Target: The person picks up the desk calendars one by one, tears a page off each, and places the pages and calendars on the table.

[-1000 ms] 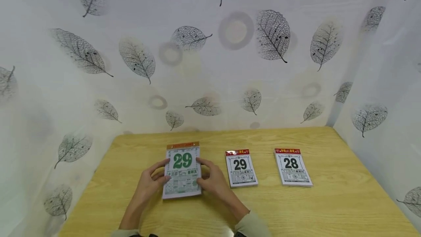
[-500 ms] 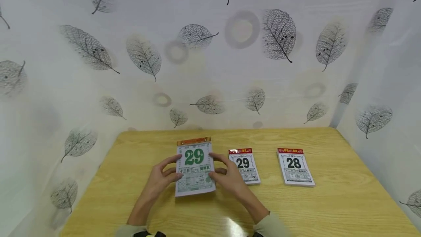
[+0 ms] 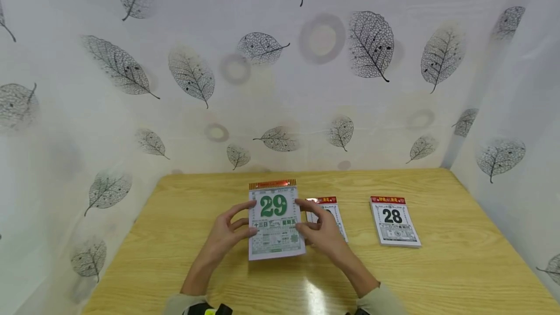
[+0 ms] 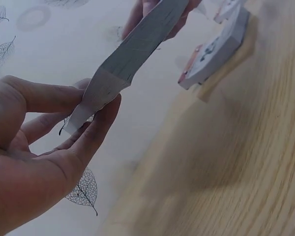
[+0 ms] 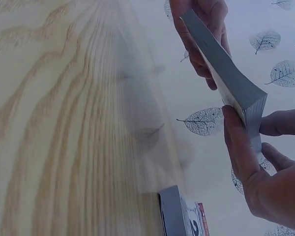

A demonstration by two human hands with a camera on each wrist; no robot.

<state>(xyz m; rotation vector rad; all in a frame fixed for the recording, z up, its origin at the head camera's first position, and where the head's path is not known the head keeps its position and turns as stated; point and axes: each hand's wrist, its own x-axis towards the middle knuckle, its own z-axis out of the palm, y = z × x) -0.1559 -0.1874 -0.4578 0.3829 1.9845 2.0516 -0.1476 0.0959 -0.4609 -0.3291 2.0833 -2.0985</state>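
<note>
A thick tear-off calendar (image 3: 275, 230) with a green 29 and a red and gold top strip is held up off the table, its top leaning away. My left hand (image 3: 227, 232) grips its left edge, thumb on the front and fingers reaching behind. On the opposite edge my right hand (image 3: 325, 232) pinches it the same way. Both wrist views show the thick block of pages (image 4: 137, 49) clear of the wood. A smaller calendar (image 3: 338, 220) with a red header lies behind my right hand, its number mostly hidden.
Another small calendar (image 3: 395, 222) showing a black 28 lies farther right on the wooden table (image 3: 459, 266). A pale curtain (image 3: 280, 96) printed with leaf skeletons stands around the back and sides of the table.
Both hands have raised the green 29 calendar from near the table and carried it right. It now overlaps the view toward the middle calendar, whose number my right hand covers.
</note>
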